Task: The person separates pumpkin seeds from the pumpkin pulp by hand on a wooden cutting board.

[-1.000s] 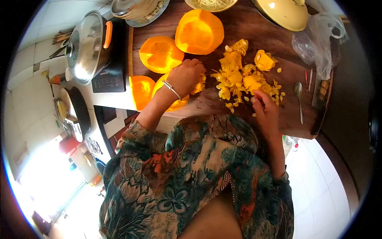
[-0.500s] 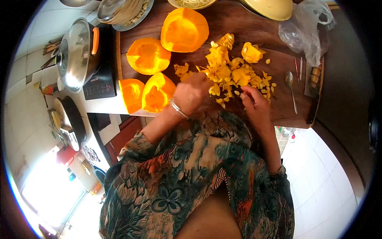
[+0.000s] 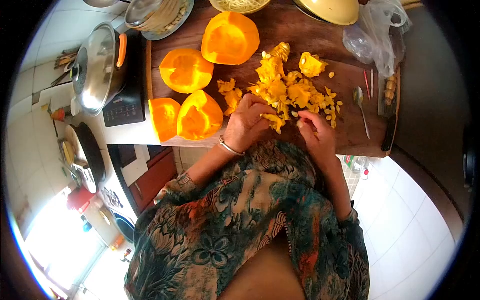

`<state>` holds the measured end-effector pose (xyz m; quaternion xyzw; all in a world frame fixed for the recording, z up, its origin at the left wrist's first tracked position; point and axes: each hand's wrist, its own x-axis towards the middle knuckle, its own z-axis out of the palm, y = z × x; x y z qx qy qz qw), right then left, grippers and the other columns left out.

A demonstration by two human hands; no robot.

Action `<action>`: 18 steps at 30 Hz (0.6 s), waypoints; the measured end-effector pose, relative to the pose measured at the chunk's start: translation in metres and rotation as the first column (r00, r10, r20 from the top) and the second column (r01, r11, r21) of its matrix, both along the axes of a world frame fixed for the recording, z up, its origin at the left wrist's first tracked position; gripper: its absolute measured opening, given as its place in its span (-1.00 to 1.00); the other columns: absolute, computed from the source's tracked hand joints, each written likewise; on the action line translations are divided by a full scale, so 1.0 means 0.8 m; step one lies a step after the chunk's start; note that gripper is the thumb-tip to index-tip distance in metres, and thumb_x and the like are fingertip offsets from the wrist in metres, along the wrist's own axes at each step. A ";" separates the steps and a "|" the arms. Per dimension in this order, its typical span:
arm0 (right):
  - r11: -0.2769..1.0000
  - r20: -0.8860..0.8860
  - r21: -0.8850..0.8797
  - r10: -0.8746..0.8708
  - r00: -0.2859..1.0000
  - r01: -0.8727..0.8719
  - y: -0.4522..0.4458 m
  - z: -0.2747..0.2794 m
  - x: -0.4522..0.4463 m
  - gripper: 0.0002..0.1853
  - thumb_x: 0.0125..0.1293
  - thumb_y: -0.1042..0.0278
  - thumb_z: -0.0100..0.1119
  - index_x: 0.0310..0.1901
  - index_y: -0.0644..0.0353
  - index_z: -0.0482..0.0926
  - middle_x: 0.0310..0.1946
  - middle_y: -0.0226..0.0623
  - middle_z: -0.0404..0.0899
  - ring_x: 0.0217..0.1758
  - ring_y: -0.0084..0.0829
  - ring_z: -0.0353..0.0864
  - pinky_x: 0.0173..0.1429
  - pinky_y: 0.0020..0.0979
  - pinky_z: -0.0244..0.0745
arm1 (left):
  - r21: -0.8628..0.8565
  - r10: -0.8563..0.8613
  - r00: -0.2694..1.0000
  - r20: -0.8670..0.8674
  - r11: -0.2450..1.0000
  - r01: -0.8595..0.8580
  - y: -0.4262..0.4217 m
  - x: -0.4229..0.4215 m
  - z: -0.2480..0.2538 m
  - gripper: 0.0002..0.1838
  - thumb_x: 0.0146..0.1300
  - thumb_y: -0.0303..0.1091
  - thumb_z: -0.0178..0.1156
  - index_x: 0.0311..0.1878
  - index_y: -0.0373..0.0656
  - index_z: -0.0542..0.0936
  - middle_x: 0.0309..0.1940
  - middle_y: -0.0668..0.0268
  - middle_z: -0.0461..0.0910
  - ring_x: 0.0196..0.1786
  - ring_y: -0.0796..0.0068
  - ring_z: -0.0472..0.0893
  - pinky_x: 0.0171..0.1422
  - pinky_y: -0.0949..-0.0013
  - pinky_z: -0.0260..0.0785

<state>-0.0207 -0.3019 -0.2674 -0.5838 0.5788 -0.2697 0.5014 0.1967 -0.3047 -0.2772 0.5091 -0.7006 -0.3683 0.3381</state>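
A heap of orange pumpkin pulp (image 3: 299, 94) with pale seeds lies on the wooden board (image 3: 200, 10). My left hand (image 3: 248, 122), a silver bangle on its wrist, is closed at the heap's near left edge. A stringy piece of pulp (image 3: 274, 121) is at its fingertips. My right hand (image 3: 318, 135) is at the near right side, fingers curled together; what they hold, if anything, is hidden. Just beside its index finger is a pumpkin seed (image 3: 294, 114). Scooped pumpkin pieces stand to the left: a large one (image 3: 231, 37), a rounded one (image 3: 186, 71) and two smaller ones (image 3: 200, 115).
A spoon (image 3: 361, 107), a red pen-like stick (image 3: 366, 83) and a knife (image 3: 388, 120) lie at the right, below a plastic bag (image 3: 382, 35). On the left, a lidded pot (image 3: 97, 70) stands on a black cooktop (image 3: 122, 112). A yellow bowl (image 3: 240, 6) sits at the back.
My left hand has drawn down toward me from over the pulp, with a stringy piece at its fingertips. My right hand has curled slightly and stays near the same seed. The view has shifted a little.
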 end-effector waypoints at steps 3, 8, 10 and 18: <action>1.000 0.282 0.020 0.004 0.959 -0.010 -0.005 -0.002 0.016 -0.63 0.15 0.41 0.20 0.02 0.25 0.48 -0.21 -0.22 0.55 -0.20 -0.45 0.56 -0.18 -0.47 0.49 | 0.544 0.322 0.895 -0.309 0.832 -0.111 0.000 -0.011 0.010 -0.81 0.17 -0.53 0.17 -0.13 -0.26 0.55 -0.36 0.36 0.57 -0.35 0.62 0.52 -0.25 0.53 0.41; 0.994 0.327 -0.109 0.015 0.945 0.022 -0.015 0.017 0.046 -0.63 0.16 0.46 0.22 0.03 0.28 0.46 -0.18 -0.21 0.53 -0.17 -0.46 0.56 -0.21 -0.52 0.49 | 0.603 0.316 0.862 -0.396 0.798 -0.015 -0.007 -0.017 0.020 -0.82 0.22 -0.50 0.15 -0.12 -0.30 0.53 -0.36 0.38 0.58 -0.37 0.70 0.50 -0.28 0.58 0.38; 0.999 0.294 -0.053 0.014 0.956 0.002 -0.015 0.014 0.039 -0.68 0.18 0.48 0.20 0.00 0.30 0.49 -0.22 -0.25 0.56 -0.25 -0.49 0.57 -0.23 -0.53 0.48 | 0.620 0.307 0.867 -0.393 0.785 0.003 -0.007 -0.018 0.026 -0.79 0.23 -0.50 0.14 -0.08 -0.30 0.53 -0.33 0.38 0.58 -0.35 0.71 0.50 -0.26 0.59 0.37; 1.000 0.315 0.031 -0.012 0.949 0.002 -0.017 0.027 0.017 -0.75 0.24 0.55 0.07 -0.04 0.34 0.50 -0.20 -0.29 0.60 -0.24 -0.64 0.56 -0.17 -0.53 0.48 | 0.595 0.339 0.744 -0.576 0.798 0.097 0.002 -0.026 0.040 -0.66 0.23 -0.54 0.11 0.09 -0.35 0.47 -0.21 0.34 0.57 -0.17 0.68 0.49 -0.07 0.57 0.39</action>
